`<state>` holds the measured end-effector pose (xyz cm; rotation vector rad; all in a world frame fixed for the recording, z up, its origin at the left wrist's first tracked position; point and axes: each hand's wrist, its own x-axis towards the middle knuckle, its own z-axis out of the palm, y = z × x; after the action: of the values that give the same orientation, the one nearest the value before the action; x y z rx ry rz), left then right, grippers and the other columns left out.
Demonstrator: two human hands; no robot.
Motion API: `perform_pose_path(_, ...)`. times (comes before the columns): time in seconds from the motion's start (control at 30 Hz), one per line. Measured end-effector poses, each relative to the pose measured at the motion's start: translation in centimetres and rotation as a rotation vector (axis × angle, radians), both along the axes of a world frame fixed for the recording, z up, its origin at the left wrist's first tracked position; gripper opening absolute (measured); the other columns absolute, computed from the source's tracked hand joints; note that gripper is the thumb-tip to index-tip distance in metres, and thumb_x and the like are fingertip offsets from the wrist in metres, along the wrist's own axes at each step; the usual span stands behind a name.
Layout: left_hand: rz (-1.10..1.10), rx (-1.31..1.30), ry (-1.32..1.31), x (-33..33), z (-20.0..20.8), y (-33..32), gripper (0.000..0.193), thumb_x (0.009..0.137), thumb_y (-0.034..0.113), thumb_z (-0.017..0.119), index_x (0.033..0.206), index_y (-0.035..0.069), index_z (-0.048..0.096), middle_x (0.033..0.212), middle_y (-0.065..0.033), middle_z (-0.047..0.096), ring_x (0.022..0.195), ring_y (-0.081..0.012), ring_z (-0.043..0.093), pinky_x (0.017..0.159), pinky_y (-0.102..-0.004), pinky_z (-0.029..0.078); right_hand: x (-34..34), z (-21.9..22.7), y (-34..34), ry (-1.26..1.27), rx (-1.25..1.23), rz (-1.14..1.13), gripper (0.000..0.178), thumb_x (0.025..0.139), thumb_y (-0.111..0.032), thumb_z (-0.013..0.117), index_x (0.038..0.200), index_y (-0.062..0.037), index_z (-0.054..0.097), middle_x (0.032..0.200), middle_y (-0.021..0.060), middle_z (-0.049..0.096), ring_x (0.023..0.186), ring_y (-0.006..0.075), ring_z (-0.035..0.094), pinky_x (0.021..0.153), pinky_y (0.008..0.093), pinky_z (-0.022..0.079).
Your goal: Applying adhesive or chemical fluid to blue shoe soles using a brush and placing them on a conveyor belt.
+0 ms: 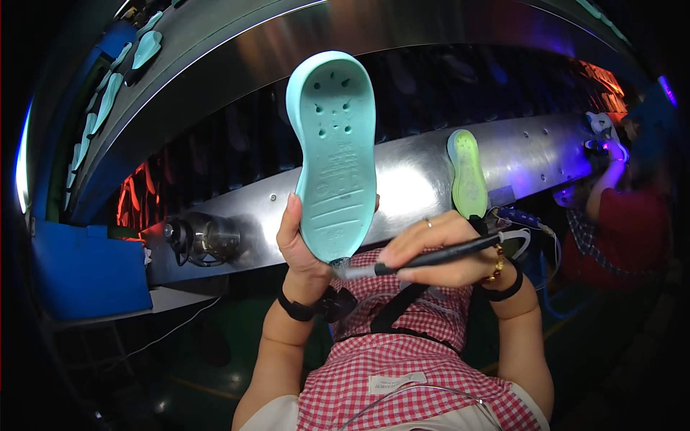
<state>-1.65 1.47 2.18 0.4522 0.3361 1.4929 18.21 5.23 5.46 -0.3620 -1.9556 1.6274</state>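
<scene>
In my left hand [300,248] a mint-green shoe sole [335,161] stands nearly upright. My thumb lies along its left edge near the lower end, and fingertips show at the right edge. Small holes dot the sole's upper half, and ridges cross the lower half. My right hand [435,241] grips a black-handled brush [471,248] held almost level. The pale head of the brush is smeared by motion and lies at the sole's bottom end; whether it touches the rim I cannot tell.
Beyond my hands runs a metal ledge [402,179], with a yellow-green sole [469,176] leaning on it. A clear pot with a black handle [215,238] stands at the left. More soles [108,97] lie on a belt at far left. Right, a co-worker [622,230] handles a shoe part under purple light.
</scene>
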Motion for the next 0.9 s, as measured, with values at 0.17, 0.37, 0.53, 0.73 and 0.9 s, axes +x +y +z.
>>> perform_pose_path(0.17, -0.150, -0.133, 0.028, -0.6, 0.0, 0.8, 0.054, 0.087, 0.036, 0.037, 0.126, -0.002, 0.035, 0.117, -0.0202, 0.048, 0.104, -0.0314, 0.052, 0.091, -0.0440, 0.041, 0.5, 0.1, 1.8, 0.050, 0.215, -0.062, 0.019, 0.071, -0.005, 0.067, 0.089, -0.0019, 0.064, 0.089, 0.0115, 0.065, 0.083, 0.0225, 0.063, 0.075, 0.0300, 0.049)
perform_pose_path(0.37, -0.324, -0.399, 0.328, -0.1, -0.3, 1.7, 0.046, 0.087, 0.022, 0.046, 0.122, -0.007, 0.039, 0.111, -0.0186, 0.053, 0.096, -0.0213, 0.058, 0.080, -0.0301, 0.050, 2.0, 0.4, 4.5, -0.240, 0.394, 0.327, 0.019, 0.071, -0.006, 0.063, 0.090, -0.0051, 0.063, 0.089, 0.0086, 0.065, 0.083, 0.0229, 0.062, 0.072, 0.0295, 0.049)
perform_pose_path(0.53, -0.424, -0.441, 0.397, 0.2, -1.0, 2.4, 0.045, 0.086, 0.020, 0.050, 0.120, -0.007, 0.041, 0.108, -0.0175, 0.054, 0.093, -0.0183, 0.058, 0.080, -0.0283, 0.050, 2.4, -2.6, 5.1, -0.097, 0.299, 0.248, 0.021, 0.068, -0.003, 0.061, 0.089, -0.0069, 0.063, 0.092, 0.0089, 0.063, 0.085, 0.0241, 0.061, 0.070, 0.0312, 0.048)
perform_pose_path(0.73, -0.399, -0.543, 0.418, -0.3, -1.9, 2.0, 0.043, 0.087, 0.018, 0.049, 0.120, -0.007, 0.041, 0.110, -0.0185, 0.053, 0.091, -0.0176, 0.059, 0.075, -0.0240, 0.051, 3.1, -2.1, 6.3, -0.212, 0.484, 0.251, 0.020, 0.074, -0.012, 0.055, 0.091, -0.0053, 0.062, 0.092, 0.0092, 0.064, 0.082, 0.0241, 0.062, 0.066, 0.0320, 0.048)
perform_pose_path(0.9, -0.414, -0.550, 0.423, -0.9, -3.0, 1.8, 0.045, 0.086, 0.018, 0.049, 0.121, -0.008, 0.039, 0.112, -0.0188, 0.052, 0.094, -0.0187, 0.058, 0.078, -0.0248, 0.050, 3.0, -1.8, 6.4, -0.505, 0.451, 0.339, 0.022, 0.071, -0.003, 0.059, 0.092, -0.0053, 0.061, 0.093, 0.0086, 0.063, 0.086, 0.0264, 0.059, 0.072, 0.0346, 0.047)
